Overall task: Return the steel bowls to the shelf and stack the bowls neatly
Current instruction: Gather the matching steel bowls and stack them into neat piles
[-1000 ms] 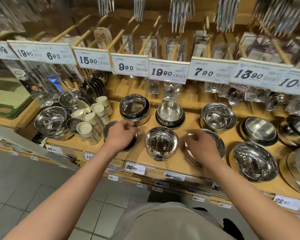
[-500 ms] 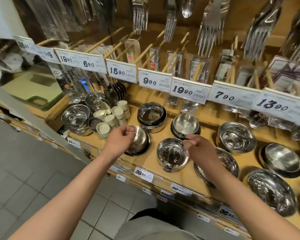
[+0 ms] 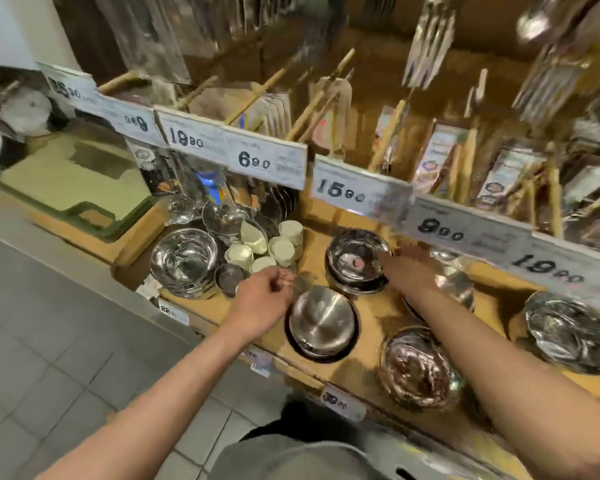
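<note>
Steel bowls stand in groups on the wooden shelf (image 3: 371, 327). A shallow steel bowl (image 3: 321, 323) sits near the front edge. My left hand (image 3: 262, 304) hovers just left of its rim, with loosely curled fingers that hold nothing. Behind it stands a stack of deeper bowls (image 3: 355, 263). My right hand (image 3: 409, 268) reaches in from the right with straight fingers, and its fingertips touch that stack's right rim. The frame is blurred by motion. Another bowl (image 3: 418, 367) sits at the front, below my right forearm.
A larger bowl stack (image 3: 184, 261) and several white cups (image 3: 274, 247) stand to the left. A wide bowl (image 3: 568, 330) lies at the right. Price tags on a rail (image 3: 357, 192) and hanging cutlery packs overhang the shelf. A green tray (image 3: 73, 188) is far left.
The view swung left and closer. My left hand let go of the shallow bowl's rim. My right hand moved from the front middle bowl to the rear stack.
</note>
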